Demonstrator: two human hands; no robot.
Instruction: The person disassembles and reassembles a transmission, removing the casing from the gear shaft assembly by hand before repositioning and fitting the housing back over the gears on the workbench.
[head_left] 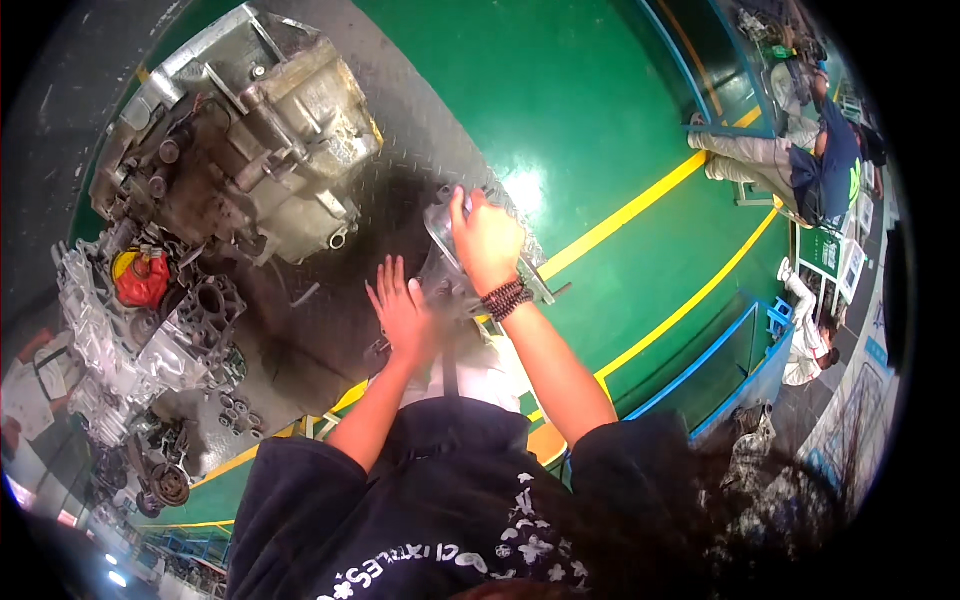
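Small silver-grey metal casting (438, 228); smooth green floor (560, 90) with yellow stripes (622, 215); near, black short-sleeved shirt (400, 480), white flower print (535, 545).

1. The glossy green floor (570, 90) carries yellow lines (640, 205).
2. A white glare (523, 190) gleams on it beside the grey, patterned metal worktop (405, 90).
3. Two blue-framed panels (718, 372) stand toward the right side.
4. Small bright lights (117, 578) shine at the lower left edge.

My left hand (402, 312) is showing its back, fingers pointing toward the far side. My right hand (490, 242) is curling farther off, to the right. My bare forearms (560, 375) are slanting inward from the near side.
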